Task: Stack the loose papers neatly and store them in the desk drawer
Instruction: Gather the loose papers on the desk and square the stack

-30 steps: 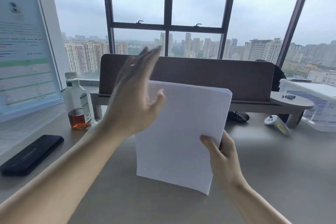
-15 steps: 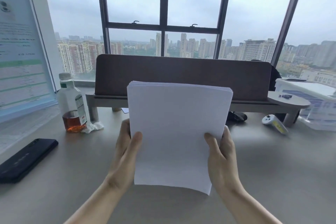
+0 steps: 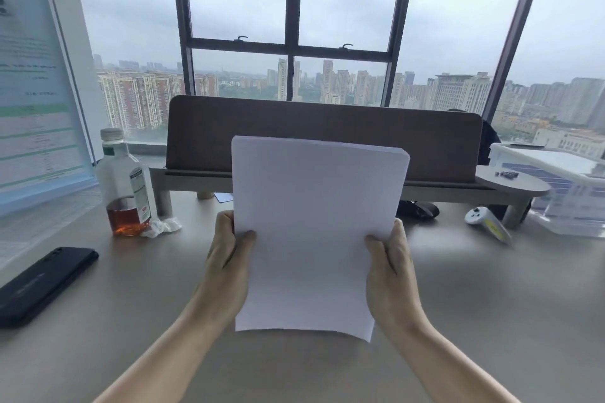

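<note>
At the middle of the view, the fingers of the left hand are wrapping around the left edge of the stack of papers, with the thumb pressing on the front sheet. The right hand is doing the same at the right edge, so both hands are pinching the stack from its two sides. The other fingers are hiding behind the paper.

The stack of papers is standing upright in the air above the grey desk, with its sheets lined up. Its bottom edge is bending a little and is not touching the desk.

At 12 o'clock from the papers, a brown screen is standing on a low shelf. At 10 o'clock, a clear bottle with orange drink in the bottom is standing upright, and a bit of crumpled wrap is lying just beside it. At 9 o'clock, a black phone is lying flat near the desk's left edge. At 2 o'clock, a white game controller is lying near the shelf's leg, and a clear plastic box is sitting just past it. A big window is showing tall buildings and grey sky.
</note>
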A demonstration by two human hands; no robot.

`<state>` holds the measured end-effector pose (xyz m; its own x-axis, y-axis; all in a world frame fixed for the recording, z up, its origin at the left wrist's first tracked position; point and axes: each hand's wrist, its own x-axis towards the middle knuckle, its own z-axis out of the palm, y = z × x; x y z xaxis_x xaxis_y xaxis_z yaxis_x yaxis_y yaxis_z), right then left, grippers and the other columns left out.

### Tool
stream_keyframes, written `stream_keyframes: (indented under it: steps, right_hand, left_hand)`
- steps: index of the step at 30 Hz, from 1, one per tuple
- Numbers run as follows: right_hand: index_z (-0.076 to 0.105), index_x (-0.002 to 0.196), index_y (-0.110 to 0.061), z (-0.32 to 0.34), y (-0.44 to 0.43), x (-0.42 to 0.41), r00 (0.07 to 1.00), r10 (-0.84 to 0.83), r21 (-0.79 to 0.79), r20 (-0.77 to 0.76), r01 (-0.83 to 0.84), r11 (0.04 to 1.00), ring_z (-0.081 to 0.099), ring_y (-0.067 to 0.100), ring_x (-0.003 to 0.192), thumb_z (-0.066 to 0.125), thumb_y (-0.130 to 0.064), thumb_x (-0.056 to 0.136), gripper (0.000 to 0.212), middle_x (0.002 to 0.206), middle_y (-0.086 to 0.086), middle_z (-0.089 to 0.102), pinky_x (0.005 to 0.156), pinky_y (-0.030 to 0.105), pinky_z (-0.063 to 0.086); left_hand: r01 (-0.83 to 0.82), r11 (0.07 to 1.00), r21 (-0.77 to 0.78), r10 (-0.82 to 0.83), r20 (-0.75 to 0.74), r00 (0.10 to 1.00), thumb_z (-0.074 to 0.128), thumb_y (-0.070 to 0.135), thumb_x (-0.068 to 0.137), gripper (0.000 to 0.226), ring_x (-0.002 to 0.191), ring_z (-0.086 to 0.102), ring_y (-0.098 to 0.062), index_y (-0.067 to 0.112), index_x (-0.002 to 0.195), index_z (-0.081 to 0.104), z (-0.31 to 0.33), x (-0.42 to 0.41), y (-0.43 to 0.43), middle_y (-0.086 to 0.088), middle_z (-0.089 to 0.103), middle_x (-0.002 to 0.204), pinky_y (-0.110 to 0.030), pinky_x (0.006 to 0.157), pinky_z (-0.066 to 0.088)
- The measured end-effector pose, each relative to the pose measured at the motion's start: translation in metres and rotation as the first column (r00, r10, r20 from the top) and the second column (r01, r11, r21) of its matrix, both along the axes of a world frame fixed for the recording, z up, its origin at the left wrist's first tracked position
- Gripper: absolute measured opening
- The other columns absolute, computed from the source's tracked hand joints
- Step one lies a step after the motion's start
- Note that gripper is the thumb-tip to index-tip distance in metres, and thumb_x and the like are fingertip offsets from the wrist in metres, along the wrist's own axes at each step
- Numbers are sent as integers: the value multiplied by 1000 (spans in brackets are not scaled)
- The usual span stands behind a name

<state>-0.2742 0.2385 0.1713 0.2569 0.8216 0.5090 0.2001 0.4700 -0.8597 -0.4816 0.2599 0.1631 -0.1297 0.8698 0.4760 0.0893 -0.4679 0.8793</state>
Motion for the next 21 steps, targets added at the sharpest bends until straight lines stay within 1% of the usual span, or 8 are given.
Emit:
stream_keyframes:
  steps: [3,7,9,11,13,15,18,21]
  right_hand:
    - [47,101,-4,7,5,5,1000,17,20,24,-17,1000,45,10,69,37,3,95,12,74,-18,58,64,22,40]
    - [50,99,-13,-11,2,5,999,35,-68,-7,-35,997,52,17,80,41,-11,90,13,83,-2,62,77,38,43]
    - [52,96,-20,-15,3,7,998,46,-92,-46,-50,994,58,25,86,44,-18,88,11,87,0,64,82,46,47]
    - [54,99,-22,-13,5,6,994,69,-114,-81,-78,990,61,33,100,46,-23,89,13,95,1,69,94,54,47]
    - [56,105,-22,-12,6,3,992,72,-119,-100,-84,989,61,32,108,46,-23,90,18,97,-4,71,101,54,44]
    - [58,107,-20,-11,5,2,991,71,-123,-111,-85,989,62,29,109,44,-20,92,21,100,-4,73,102,51,45]
    - [61,105,-13,-10,6,8,986,84,-144,-144,-105,984,65,31,106,44,-16,98,19,104,5,73,100,53,47]
    - [58,106,-7,-8,5,6,972,109,-138,-209,-140,980,65,36,108,47,-24,95,23,110,17,71,101,55,45]
  left_hand:
    - [-26,999,38,27,-5,1000,40,0,102,16,83,59,10,14,103,49,4,-1,-1,29,66,87,-7,73,45]
    - [-1,1000,-26,1,-2,1000,42,4,102,12,87,60,6,13,107,48,-10,1,-3,25,68,91,-23,81,46]
    - [11,999,-53,-9,29,1000,45,13,99,13,93,62,1,19,109,52,-12,0,-1,22,70,96,-30,87,46]
    - [69,994,-90,-57,128,990,47,12,98,19,97,66,-3,23,110,56,-11,1,2,18,73,99,-28,86,50]
    - [125,985,-116,-99,210,973,42,1,101,27,94,68,-4,20,112,58,-9,4,3,14,75,97,-22,82,53]
    - [147,980,-136,-113,230,967,40,-2,101,27,93,69,-9,13,112,59,-9,6,2,7,75,98,-24,82,54]
    - [114,984,-136,-83,215,973,41,-1,102,17,96,63,-17,-2,113,53,-14,1,6,-7,69,103,-34,87,47]
    - [75,991,-109,-57,164,985,42,0,103,12,96,60,-15,-4,110,51,-18,-1,6,-6,66,104,-31,88,44]
